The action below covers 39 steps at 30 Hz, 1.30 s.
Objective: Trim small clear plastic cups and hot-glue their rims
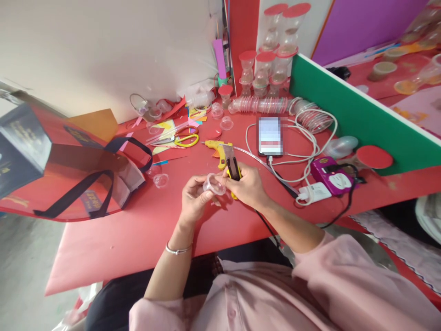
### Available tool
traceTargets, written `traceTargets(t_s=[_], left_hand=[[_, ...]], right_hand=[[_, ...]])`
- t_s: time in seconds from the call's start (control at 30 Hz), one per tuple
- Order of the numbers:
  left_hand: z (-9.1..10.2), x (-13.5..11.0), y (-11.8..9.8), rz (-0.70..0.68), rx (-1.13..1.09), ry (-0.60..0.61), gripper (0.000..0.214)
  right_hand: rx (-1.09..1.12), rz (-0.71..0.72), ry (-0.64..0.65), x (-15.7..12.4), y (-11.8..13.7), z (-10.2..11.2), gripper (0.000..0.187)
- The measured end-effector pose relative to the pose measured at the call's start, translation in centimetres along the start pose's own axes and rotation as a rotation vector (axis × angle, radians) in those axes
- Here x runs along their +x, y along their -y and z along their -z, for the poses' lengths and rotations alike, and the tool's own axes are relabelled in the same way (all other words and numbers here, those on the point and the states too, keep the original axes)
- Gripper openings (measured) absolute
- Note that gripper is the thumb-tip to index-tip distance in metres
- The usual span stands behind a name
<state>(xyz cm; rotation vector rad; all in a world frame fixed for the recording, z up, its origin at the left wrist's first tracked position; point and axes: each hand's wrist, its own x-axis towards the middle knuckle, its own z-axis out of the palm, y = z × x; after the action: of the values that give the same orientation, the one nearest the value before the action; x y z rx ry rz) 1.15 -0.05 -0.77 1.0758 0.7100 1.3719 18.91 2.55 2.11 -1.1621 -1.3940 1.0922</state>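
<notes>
My left hand (195, 200) pinches a small clear plastic cup (213, 184) above the red table (144, 230), fingers closed on its rim. My right hand (247, 186) is wrapped round the handle of a yellow glue gun (225, 156) whose nozzle points away to the left. The right fingertips also touch the cup. A black cord runs from the gun down past my right forearm.
A red bag with black handles (79, 179) lies at the left. Yellow scissors (186, 139) and paper scraps sit behind the hands. A phone (269, 135), white cables, a purple power strip (332, 177) and stacked clear cups with red lids (268, 73) stand right and behind.
</notes>
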Motion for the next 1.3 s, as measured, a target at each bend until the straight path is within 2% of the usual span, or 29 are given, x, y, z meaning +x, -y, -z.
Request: traceTargets(t_s=[0.27, 0.43, 0.57, 0.83, 1.13, 1.3], left_hand=[[0.1, 0.0, -0.1, -0.023, 0.009, 0.013, 0.034], [0.0, 0.1, 0.0, -0.018, 0.019, 0.005, 0.034], [0.0, 0.2, 0.0, -0.011, 0.015, 0.000, 0.035], [0.0, 0.1, 0.1, -0.017, 0.009, -0.012, 0.036], [0.6, 0.4, -0.8, -0.008, -0.020, -0.121, 0.029], [1.0, 0.4, -0.9, -0.004, -0.001, -0.150, 0.035]], right_hand=[[0.012, 0.010, -0.005, 0.2, 0.1, 0.0, 0.031], [-0.029, -0.018, 0.045, 0.4, 0.1, 0.1, 0.023], [-0.002, -0.009, 0.021, 0.2, 0.0, 0.1, 0.017], [-0.010, -0.009, -0.032, 0.5, 0.0, 0.1, 0.032], [0.051, -0.035, 0.030, 0.3, 0.2, -0.2, 0.012], [0.092, -0.082, 0.058, 0.2, 0.6, -0.1, 0.015]])
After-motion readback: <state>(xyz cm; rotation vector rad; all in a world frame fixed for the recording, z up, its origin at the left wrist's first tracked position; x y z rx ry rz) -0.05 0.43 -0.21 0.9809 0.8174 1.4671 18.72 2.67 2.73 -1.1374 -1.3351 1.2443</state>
